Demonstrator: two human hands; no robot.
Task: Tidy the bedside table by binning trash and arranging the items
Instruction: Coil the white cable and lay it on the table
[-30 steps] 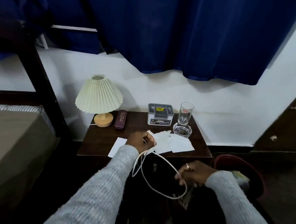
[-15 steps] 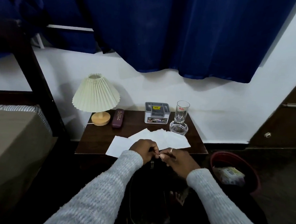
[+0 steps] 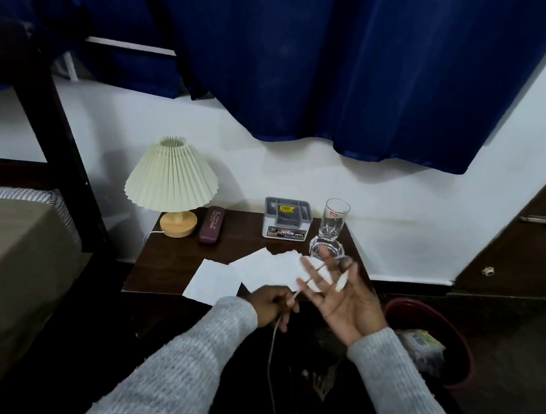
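Note:
A thin white cable [image 3: 272,344] hangs down in front of the dark bedside table [image 3: 166,264]. My left hand [image 3: 272,306] grips it just past the table's front edge. From there the cable runs up across the spread fingers of my right hand [image 3: 345,307], which is palm up over the table's right front corner. Its white plug end lies between that thumb and forefinger. Several white paper sheets [image 3: 258,270] lie spread on the table front, partly under my hands.
At the table's back stand a pleated lamp [image 3: 171,175], a maroon case [image 3: 212,224], a grey organiser box [image 3: 286,219], a tall glass [image 3: 335,217] and a glass dish [image 3: 323,246]. A red bin [image 3: 465,365] holding a packet sits on the floor at right. A bed [image 3: 13,255] is at left.
My hands met at the table's front edge, then parted. My right hand has opened and risen palm up with the cable across its fingers; my left hand keeps its grip on the cable.

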